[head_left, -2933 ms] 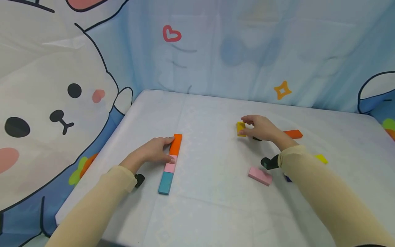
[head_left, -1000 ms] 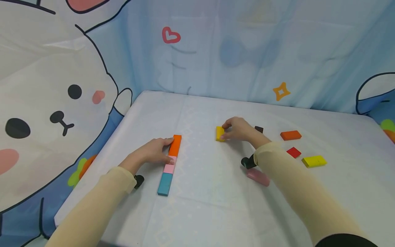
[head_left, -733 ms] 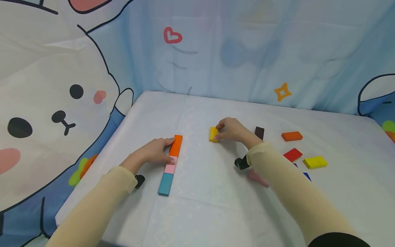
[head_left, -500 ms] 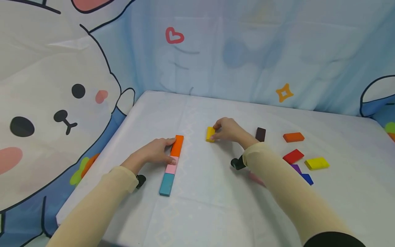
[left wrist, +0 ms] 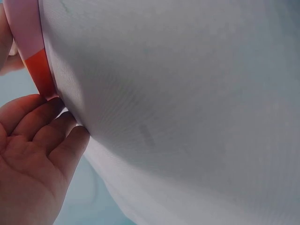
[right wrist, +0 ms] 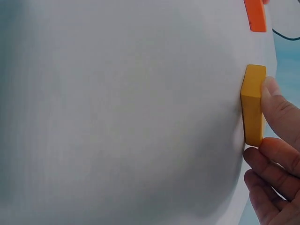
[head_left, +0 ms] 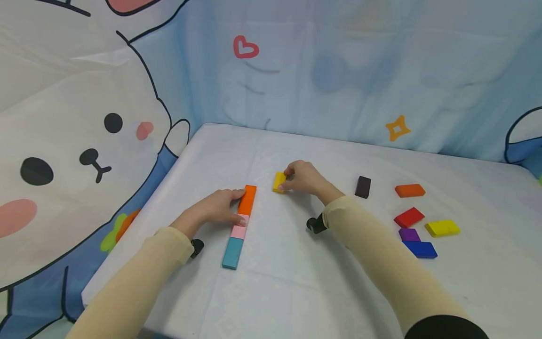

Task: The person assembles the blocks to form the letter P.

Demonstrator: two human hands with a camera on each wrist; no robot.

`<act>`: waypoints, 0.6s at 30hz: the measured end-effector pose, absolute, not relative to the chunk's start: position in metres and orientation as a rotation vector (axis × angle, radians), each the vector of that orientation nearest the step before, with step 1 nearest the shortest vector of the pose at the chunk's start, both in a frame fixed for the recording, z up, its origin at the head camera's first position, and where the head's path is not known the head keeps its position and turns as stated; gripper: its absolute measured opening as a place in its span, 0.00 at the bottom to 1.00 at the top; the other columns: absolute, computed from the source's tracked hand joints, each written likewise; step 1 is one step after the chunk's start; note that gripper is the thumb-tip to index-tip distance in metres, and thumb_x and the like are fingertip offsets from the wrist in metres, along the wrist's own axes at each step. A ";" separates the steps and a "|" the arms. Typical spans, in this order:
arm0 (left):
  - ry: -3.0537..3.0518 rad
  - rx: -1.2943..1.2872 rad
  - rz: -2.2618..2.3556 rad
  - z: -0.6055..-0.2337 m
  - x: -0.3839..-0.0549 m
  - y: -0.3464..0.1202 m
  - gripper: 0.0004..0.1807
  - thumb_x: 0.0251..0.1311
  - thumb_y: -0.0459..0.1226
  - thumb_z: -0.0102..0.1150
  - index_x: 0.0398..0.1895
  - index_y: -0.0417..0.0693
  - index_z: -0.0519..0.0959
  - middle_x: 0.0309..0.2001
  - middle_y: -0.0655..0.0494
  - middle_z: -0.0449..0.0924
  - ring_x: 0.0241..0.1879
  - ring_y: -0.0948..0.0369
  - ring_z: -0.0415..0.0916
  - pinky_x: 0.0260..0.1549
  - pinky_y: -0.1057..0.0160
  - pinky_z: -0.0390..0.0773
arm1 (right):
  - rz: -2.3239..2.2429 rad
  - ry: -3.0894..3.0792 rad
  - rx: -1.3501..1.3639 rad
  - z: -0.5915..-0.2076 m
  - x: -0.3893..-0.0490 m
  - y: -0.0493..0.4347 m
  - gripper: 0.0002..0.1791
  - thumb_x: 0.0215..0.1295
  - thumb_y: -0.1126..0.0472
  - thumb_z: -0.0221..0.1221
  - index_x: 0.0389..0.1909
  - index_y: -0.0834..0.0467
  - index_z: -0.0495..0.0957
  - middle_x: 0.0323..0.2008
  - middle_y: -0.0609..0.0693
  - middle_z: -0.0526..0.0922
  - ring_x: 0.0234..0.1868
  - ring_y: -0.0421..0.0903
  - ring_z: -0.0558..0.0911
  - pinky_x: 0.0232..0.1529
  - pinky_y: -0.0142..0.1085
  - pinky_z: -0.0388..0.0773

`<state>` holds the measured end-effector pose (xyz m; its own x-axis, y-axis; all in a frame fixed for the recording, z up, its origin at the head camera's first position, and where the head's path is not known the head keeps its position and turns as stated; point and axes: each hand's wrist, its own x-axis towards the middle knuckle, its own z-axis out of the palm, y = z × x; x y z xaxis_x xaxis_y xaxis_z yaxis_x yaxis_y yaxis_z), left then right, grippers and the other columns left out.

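Observation:
In the head view a short row lies on the table: an orange block (head_left: 247, 200), a pink block (head_left: 239, 230) and a teal block (head_left: 233, 253), end to end. My left hand (head_left: 213, 207) rests against its left side, index fingertip by the orange block's far end and thumb on the pink block. The left wrist view shows the fingertips touching the orange end (left wrist: 41, 72). Right of the row, my right hand (head_left: 306, 179) pinches a yellow block (head_left: 278, 182) between thumb and fingers. In the right wrist view the yellow block (right wrist: 253, 105) stands apart from the orange one (right wrist: 256, 16).
Loose blocks lie on the right: dark brown (head_left: 362, 187), orange (head_left: 410, 190), red (head_left: 409, 217), yellow (head_left: 442, 228), purple (head_left: 409, 234) and blue (head_left: 420, 249). The purple and blue ones touch. A printed curtain (head_left: 338, 70) hangs behind the white table (head_left: 275, 296).
My right hand has carried the yellow block leftward, closer to the row. The left hand stays at the row. The right forearm now hides the pink block that lay on the right.

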<state>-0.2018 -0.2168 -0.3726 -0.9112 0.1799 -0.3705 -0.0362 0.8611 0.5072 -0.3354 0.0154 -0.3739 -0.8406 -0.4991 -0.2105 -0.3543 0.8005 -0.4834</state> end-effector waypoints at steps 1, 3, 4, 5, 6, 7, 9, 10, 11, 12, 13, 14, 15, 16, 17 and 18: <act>2.622 0.101 0.727 -0.373 -0.202 -0.217 0.48 0.62 0.45 0.71 0.81 0.49 0.56 0.79 0.50 0.60 0.79 0.49 0.57 0.77 0.46 0.60 | -0.623 2.662 -0.648 -0.374 -0.335 0.014 0.31 0.64 0.53 0.70 0.62 0.67 0.77 0.61 0.61 0.80 0.61 0.56 0.77 0.69 0.48 0.74; 2.619 0.095 0.730 -0.373 -0.202 -0.216 0.48 0.62 0.45 0.71 0.81 0.50 0.56 0.79 0.50 0.60 0.79 0.49 0.57 0.78 0.46 0.60 | -0.630 2.663 -0.642 -0.375 -0.335 0.010 0.31 0.64 0.53 0.70 0.62 0.66 0.77 0.61 0.61 0.80 0.61 0.56 0.77 0.68 0.48 0.74; 2.618 0.093 0.730 -0.373 -0.202 -0.216 0.48 0.62 0.45 0.71 0.81 0.50 0.56 0.79 0.51 0.60 0.79 0.49 0.57 0.78 0.47 0.60 | -0.632 2.664 -0.643 -0.375 -0.335 0.009 0.31 0.65 0.52 0.69 0.63 0.66 0.77 0.61 0.60 0.80 0.61 0.55 0.77 0.68 0.48 0.74; 2.618 0.093 0.731 -0.373 -0.202 -0.216 0.48 0.62 0.45 0.71 0.81 0.50 0.56 0.79 0.51 0.60 0.79 0.49 0.57 0.78 0.47 0.60 | -0.637 2.663 -0.642 -0.375 -0.335 0.007 0.31 0.65 0.52 0.69 0.63 0.66 0.77 0.61 0.60 0.80 0.61 0.55 0.77 0.68 0.48 0.74; 2.618 0.093 0.731 -0.373 -0.202 -0.216 0.48 0.62 0.46 0.71 0.81 0.50 0.56 0.79 0.51 0.60 0.79 0.49 0.57 0.78 0.47 0.60 | -0.642 2.663 -0.641 -0.375 -0.334 0.006 0.31 0.65 0.52 0.69 0.63 0.65 0.77 0.61 0.60 0.80 0.61 0.56 0.77 0.68 0.48 0.75; 2.620 0.095 0.730 -0.372 -0.202 -0.216 0.48 0.62 0.46 0.71 0.81 0.50 0.56 0.79 0.51 0.61 0.79 0.49 0.57 0.77 0.46 0.60 | -0.648 2.662 -0.638 -0.375 -0.334 0.005 0.31 0.65 0.52 0.69 0.63 0.65 0.77 0.62 0.60 0.80 0.61 0.56 0.77 0.68 0.48 0.74; 2.618 0.094 0.731 -0.372 -0.202 -0.216 0.49 0.62 0.46 0.71 0.82 0.51 0.56 0.79 0.51 0.60 0.79 0.49 0.56 0.78 0.47 0.60 | -0.658 2.659 -0.633 -0.375 -0.334 0.003 0.31 0.65 0.52 0.69 0.64 0.65 0.76 0.62 0.60 0.79 0.62 0.56 0.77 0.69 0.48 0.74; 2.618 0.092 0.731 -0.371 -0.202 -0.216 0.49 0.62 0.46 0.71 0.82 0.51 0.56 0.80 0.51 0.60 0.79 0.49 0.56 0.78 0.47 0.60 | -0.660 2.658 -0.629 -0.375 -0.334 0.002 0.32 0.65 0.51 0.69 0.64 0.65 0.76 0.63 0.60 0.79 0.62 0.56 0.76 0.69 0.48 0.74; 2.618 0.094 0.729 -0.371 -0.202 -0.217 0.49 0.62 0.46 0.71 0.82 0.51 0.56 0.80 0.51 0.60 0.79 0.49 0.56 0.78 0.46 0.60 | -0.662 2.655 -0.624 -0.375 -0.334 0.001 0.32 0.65 0.51 0.69 0.64 0.65 0.76 0.63 0.60 0.79 0.63 0.56 0.76 0.69 0.49 0.74; 2.618 0.094 0.728 -0.371 -0.202 -0.217 0.49 0.61 0.46 0.71 0.82 0.51 0.56 0.80 0.51 0.60 0.79 0.49 0.56 0.78 0.46 0.60 | -0.662 2.653 -0.620 -0.375 -0.334 0.001 0.32 0.66 0.51 0.69 0.65 0.65 0.76 0.63 0.60 0.79 0.63 0.56 0.76 0.70 0.49 0.73; 2.618 0.095 0.727 -0.371 -0.202 -0.217 0.49 0.61 0.46 0.71 0.82 0.51 0.56 0.80 0.51 0.60 0.79 0.50 0.56 0.78 0.47 0.60 | -0.663 2.652 -0.614 -0.375 -0.334 0.000 0.32 0.66 0.51 0.69 0.65 0.64 0.76 0.63 0.60 0.79 0.64 0.56 0.76 0.70 0.49 0.73; 2.618 0.096 0.727 -0.371 -0.202 -0.217 0.49 0.61 0.46 0.71 0.82 0.51 0.56 0.80 0.51 0.60 0.80 0.50 0.56 0.78 0.47 0.59 | -0.664 2.651 -0.611 -0.375 -0.334 -0.001 0.32 0.66 0.51 0.68 0.65 0.64 0.75 0.64 0.60 0.79 0.64 0.57 0.76 0.71 0.49 0.73; 2.620 0.100 0.725 -0.372 -0.202 -0.217 0.49 0.61 0.46 0.71 0.82 0.51 0.56 0.80 0.51 0.60 0.79 0.50 0.56 0.78 0.47 0.60 | -0.663 2.650 -0.609 -0.375 -0.333 -0.001 0.32 0.66 0.51 0.68 0.65 0.64 0.75 0.64 0.60 0.78 0.65 0.57 0.75 0.71 0.49 0.72; 2.622 0.103 0.723 -0.372 -0.202 -0.217 0.49 0.61 0.46 0.71 0.82 0.51 0.56 0.80 0.51 0.60 0.79 0.50 0.56 0.78 0.47 0.60 | -0.664 2.649 -0.608 -0.376 -0.333 -0.002 0.32 0.66 0.51 0.68 0.66 0.64 0.75 0.64 0.60 0.78 0.65 0.57 0.75 0.71 0.49 0.72; 2.625 0.107 0.721 -0.372 -0.202 -0.217 0.49 0.61 0.46 0.71 0.82 0.51 0.56 0.80 0.51 0.60 0.80 0.50 0.56 0.78 0.47 0.60 | -0.667 2.650 -0.609 -0.376 -0.333 -0.002 0.32 0.66 0.50 0.68 0.66 0.64 0.75 0.64 0.60 0.78 0.66 0.57 0.75 0.72 0.49 0.71; 2.625 0.105 0.722 -0.373 -0.202 -0.217 0.49 0.61 0.46 0.72 0.82 0.51 0.56 0.80 0.51 0.60 0.80 0.50 0.56 0.78 0.47 0.60 | -0.671 2.650 -0.612 -0.377 -0.333 -0.002 0.33 0.66 0.50 0.68 0.66 0.64 0.75 0.64 0.60 0.78 0.66 0.57 0.75 0.72 0.50 0.71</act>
<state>-0.2020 -0.2174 -0.3729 -0.9114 0.1786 -0.3707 -0.0360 0.8628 0.5042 -0.3333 -0.0023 -0.3769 -0.8500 -0.4814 -0.2141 -0.3216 0.7959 -0.5129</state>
